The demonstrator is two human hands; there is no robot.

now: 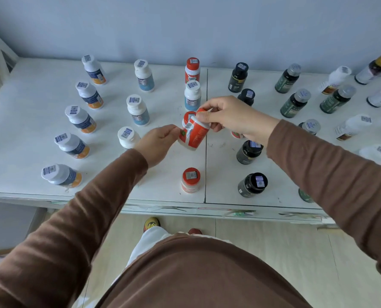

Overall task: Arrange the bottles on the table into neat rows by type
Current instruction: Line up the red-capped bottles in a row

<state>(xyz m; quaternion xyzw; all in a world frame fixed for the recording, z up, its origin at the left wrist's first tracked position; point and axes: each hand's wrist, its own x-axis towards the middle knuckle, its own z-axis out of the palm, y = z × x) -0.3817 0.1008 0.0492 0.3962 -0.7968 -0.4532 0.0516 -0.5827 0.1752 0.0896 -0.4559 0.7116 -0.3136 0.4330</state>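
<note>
My right hand (231,117) grips a tilted orange bottle (197,135) by its red cap, just above the white table (29,121) near its centre seam. My left hand (157,144) pinches the same bottle's left side with thumb and fingertips. A second red cap (189,116) shows close behind it, its body hidden. More orange bottles stand at the back (192,71) and front (190,180) of this column, with a blue-label bottle (192,96) between.
Several navy-and-orange bottles (83,118) form the far-left column, with blue-label ones (138,111) beside them. Right of the seam stand black bottles (252,184), green ones (295,104), white brown-label ones (352,126) and purple ones (372,70). The table's front edge is near my body.
</note>
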